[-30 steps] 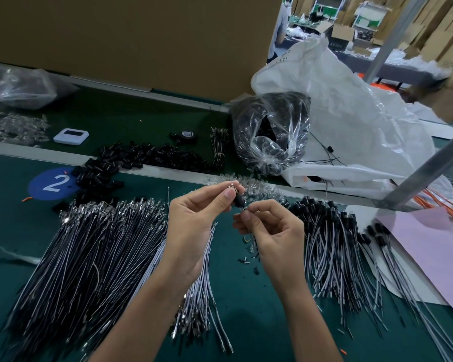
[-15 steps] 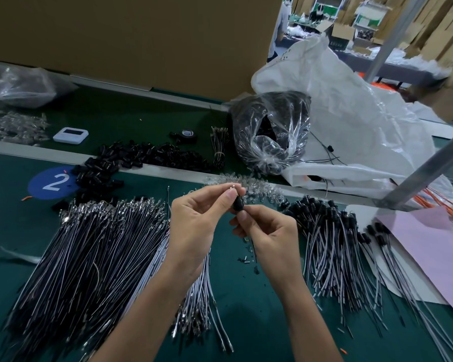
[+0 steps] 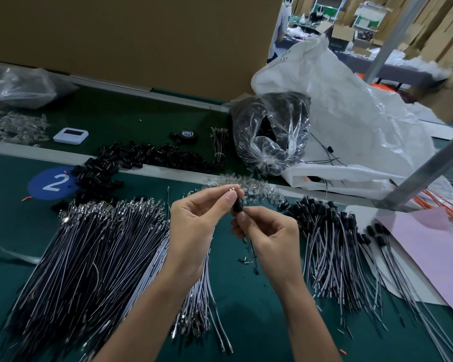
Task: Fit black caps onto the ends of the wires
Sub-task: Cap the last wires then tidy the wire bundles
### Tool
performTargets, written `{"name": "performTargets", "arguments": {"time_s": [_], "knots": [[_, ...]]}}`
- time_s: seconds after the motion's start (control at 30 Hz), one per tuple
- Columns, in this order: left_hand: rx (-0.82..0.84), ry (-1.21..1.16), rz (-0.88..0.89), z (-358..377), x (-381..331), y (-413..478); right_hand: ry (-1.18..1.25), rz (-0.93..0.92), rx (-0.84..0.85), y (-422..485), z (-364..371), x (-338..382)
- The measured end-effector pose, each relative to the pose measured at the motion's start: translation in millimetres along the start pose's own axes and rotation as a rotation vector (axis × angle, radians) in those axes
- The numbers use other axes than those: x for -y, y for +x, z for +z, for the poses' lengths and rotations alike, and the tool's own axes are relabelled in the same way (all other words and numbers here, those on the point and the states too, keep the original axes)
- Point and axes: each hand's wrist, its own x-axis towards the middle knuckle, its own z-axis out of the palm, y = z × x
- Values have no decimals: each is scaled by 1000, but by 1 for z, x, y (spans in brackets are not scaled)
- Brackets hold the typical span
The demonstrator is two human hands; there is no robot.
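Note:
Over the green bench my left hand (image 3: 196,226) pinches a small black cap (image 3: 237,205) between thumb and forefinger, with a bit of metal terminal showing above the fingertips. My right hand (image 3: 268,237) pinches the thin wire (image 3: 253,253) just below that cap; the wire hangs down under the palm. A big heap of uncapped wires (image 3: 89,259) lies to the left. Wires with black caps fitted (image 3: 332,231) lie to the right. Loose black caps (image 3: 141,158) are piled further back on the left.
A clear bag of black parts (image 3: 270,134) and a large white sack (image 3: 356,121) stand behind. Clear plastic pieces (image 3: 251,186) lie along the bench rail (image 3: 16,150). A pink sheet (image 3: 434,246), a white timer (image 3: 70,135), a tape roll (image 3: 187,134) and a slanted metal post (image 3: 426,168) are nearby.
My right hand has crept up the wire toward the cap, closing the gap to my left fingertips. Both hands stay in about the same place.

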Motion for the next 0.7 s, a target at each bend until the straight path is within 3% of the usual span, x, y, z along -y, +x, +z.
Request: {"name": "performTargets", "arguments": {"time_s": [0.27, 0.7], "knots": [[144, 62, -127, -3, 10, -5, 38, -24, -45, -1, 4, 0], [59, 87, 148, 2, 5, -11, 38, -104, -100, -13, 16, -5]]}}
